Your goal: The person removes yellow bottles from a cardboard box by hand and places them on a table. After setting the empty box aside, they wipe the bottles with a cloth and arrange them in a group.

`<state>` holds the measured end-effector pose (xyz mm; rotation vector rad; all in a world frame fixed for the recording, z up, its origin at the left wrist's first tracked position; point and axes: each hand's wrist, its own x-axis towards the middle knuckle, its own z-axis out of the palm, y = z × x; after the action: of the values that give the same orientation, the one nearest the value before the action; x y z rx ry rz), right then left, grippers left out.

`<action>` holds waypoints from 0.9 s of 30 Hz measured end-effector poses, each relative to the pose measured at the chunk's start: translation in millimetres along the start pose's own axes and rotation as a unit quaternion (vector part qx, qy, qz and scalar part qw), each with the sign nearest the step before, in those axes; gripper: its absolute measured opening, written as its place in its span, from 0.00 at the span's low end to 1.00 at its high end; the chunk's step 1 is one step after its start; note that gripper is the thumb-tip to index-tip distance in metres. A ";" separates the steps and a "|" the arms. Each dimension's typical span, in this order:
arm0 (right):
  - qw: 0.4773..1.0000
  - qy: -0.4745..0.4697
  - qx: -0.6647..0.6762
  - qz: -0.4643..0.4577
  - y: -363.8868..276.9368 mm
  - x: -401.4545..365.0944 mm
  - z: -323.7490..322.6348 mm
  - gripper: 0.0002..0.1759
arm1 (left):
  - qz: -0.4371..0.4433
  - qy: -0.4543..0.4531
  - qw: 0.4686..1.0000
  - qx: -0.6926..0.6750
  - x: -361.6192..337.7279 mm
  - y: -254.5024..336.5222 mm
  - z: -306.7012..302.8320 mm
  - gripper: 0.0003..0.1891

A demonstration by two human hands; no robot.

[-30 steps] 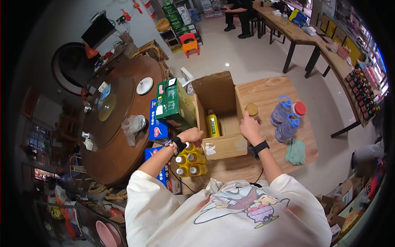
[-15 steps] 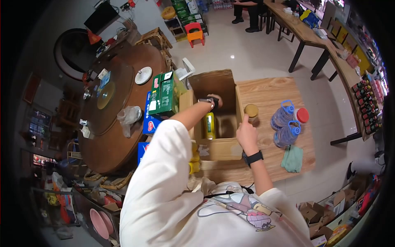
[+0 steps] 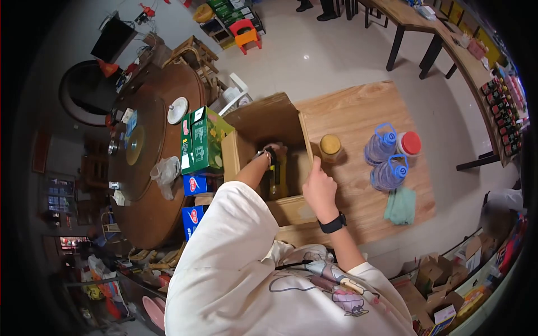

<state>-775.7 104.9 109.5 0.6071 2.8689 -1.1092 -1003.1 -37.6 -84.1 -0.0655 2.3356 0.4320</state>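
A tall open cardboard box (image 3: 232, 162) stands on the wooden table. My left hand (image 3: 278, 149) is down inside it, near the far wall, its fingers mostly hidden. A bottle with a yellow label (image 3: 277, 180) is in the box below that hand; I cannot tell whether the hand grips anything. At the box's right rim, my right hand (image 3: 320, 193) is closed on the edge, index finger stretched along it. Just beyond that finger stands a jar with a yellow-brown lid (image 3: 331, 145).
Two blue-handled water jugs (image 3: 389, 176), a red-lidded jar (image 3: 409, 144) and a folded green cloth (image 3: 400, 206) are on the table (image 3: 358, 106). Left of the box stand a green carton (image 3: 203, 140) and blue packages (image 3: 193, 217), beside a round brown table (image 3: 168, 215).
My view has shifted, so the box sits further left. My left hand has moved lower and nearer inside the box, closer to the bottle. My right hand stays at the right rim.
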 end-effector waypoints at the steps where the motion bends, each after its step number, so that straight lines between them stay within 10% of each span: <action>1: 1.000 0.002 0.002 -0.004 0.4 -0.9 0.4 0.22 | 0.043 -0.005 0.992 0.121 5.4 8.5 -0.2 0.21; 6: 1.000 0.023 0.005 -0.012 1.2 3.1 2.7 0.21 | 0.064 0.014 0.990 0.127 -93.9 73.7 -57.8 0.23; 10: 0.998 0.054 -0.005 -0.032 11.2 2.3 6.0 0.25 | 0.290 0.146 0.910 0.258 -194.8 87.1 -70.1 0.22; 22: 0.999 -0.001 -0.027 -0.029 11.0 -0.2 -2.1 0.26 | 0.386 0.400 0.794 -0.247 -454.4 -18.7 -126.9 0.10; 24: 0.943 0.245 -0.060 -0.217 17.3 -4.5 8.1 0.27 | 0.372 0.415 0.799 -0.227 -483.9 -43.4 -122.9 0.09; 27: 0.939 0.177 0.045 -0.292 -26.2 -65.2 -25.4 0.22 | 0.299 0.393 0.846 -0.204 -499.3 -80.8 -87.9 0.09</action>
<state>-721.4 80.7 154.8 -0.0878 3.4523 -1.3017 -688.9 -182.1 295.3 0.3638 2.9883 1.4412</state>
